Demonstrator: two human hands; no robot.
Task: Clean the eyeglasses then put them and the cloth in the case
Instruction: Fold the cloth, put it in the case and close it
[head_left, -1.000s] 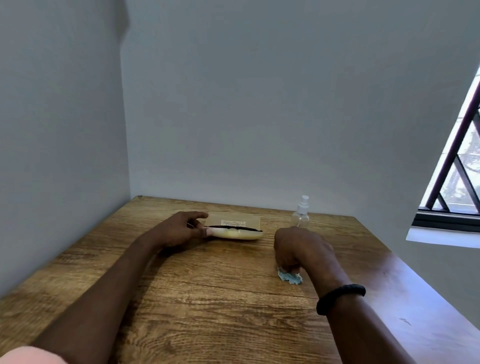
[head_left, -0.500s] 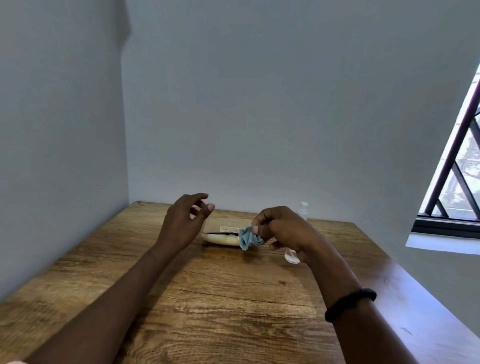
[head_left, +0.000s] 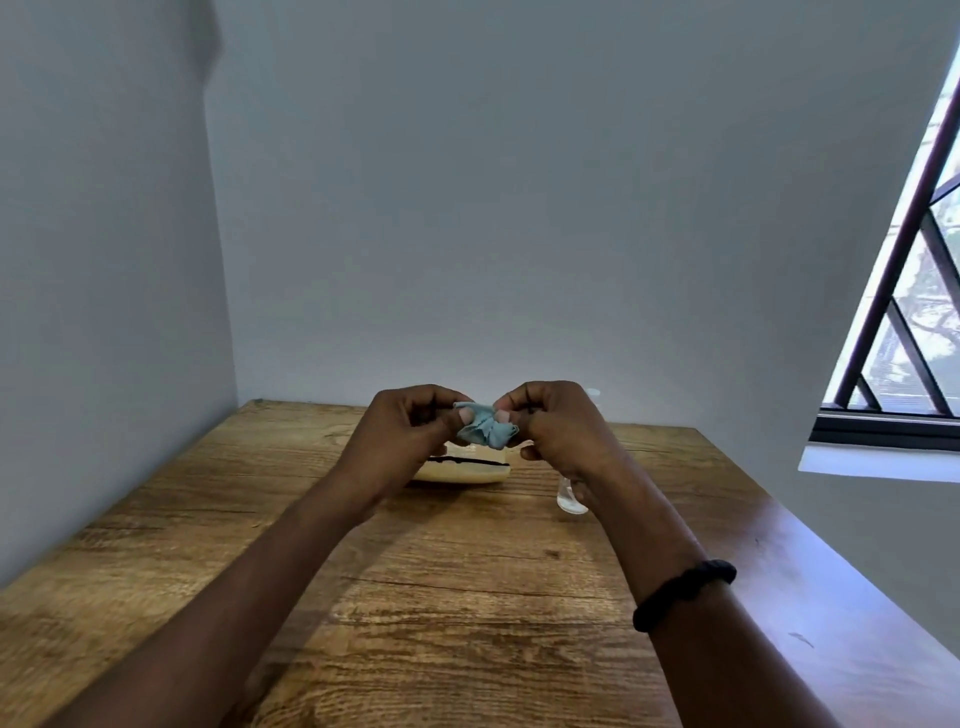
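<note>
Both hands, left hand (head_left: 410, 431) and right hand (head_left: 550, 426), pinch the crumpled cloth (head_left: 487, 430) with fingers clamped, above the open case (head_left: 462, 470) near the table's (head_left: 467, 597) far edge; next, I judge, fold it and lay it inside

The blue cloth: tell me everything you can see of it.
The cloth is small, pale blue, and looks like soft thin fabric. It is bunched into crumpled folds, not spread flat. It is held up off the table, pinched between the left hand and the right hand, with fingers of both hands pressing its upper edge. In the picture it sits just above the cream case; nothing else touches it.
</note>
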